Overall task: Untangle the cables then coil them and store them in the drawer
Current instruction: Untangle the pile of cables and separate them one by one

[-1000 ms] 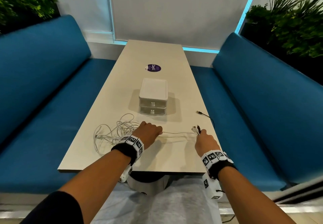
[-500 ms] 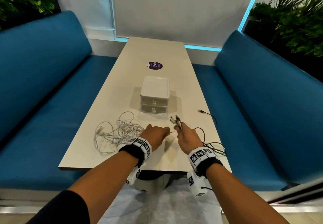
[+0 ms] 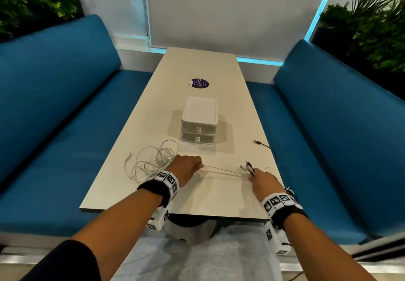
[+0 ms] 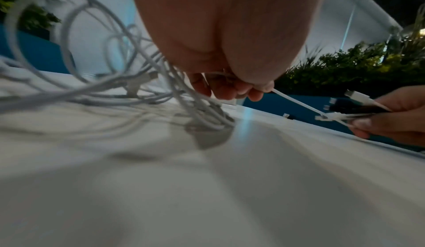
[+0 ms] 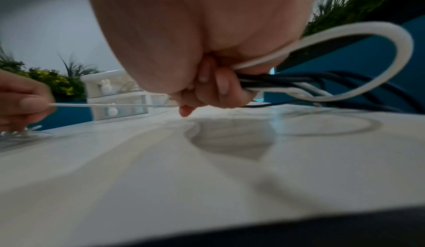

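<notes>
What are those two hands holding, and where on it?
The left hand pinches a white cable mid-length beside the tangle; the right hand grips white and black cables near their plug ends.

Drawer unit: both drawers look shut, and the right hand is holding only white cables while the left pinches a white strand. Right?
Not quite. The right hand grips dark cables together with white ones, as the right wrist view shows. The drawer unit is shut, and the left hand does pinch a white strand.

cable tangle (image 3: 151, 162) left on table (image 3: 219, 197); drawer unit (image 3: 199, 120) behind, centre; plug (image 3: 256, 142) right
</notes>
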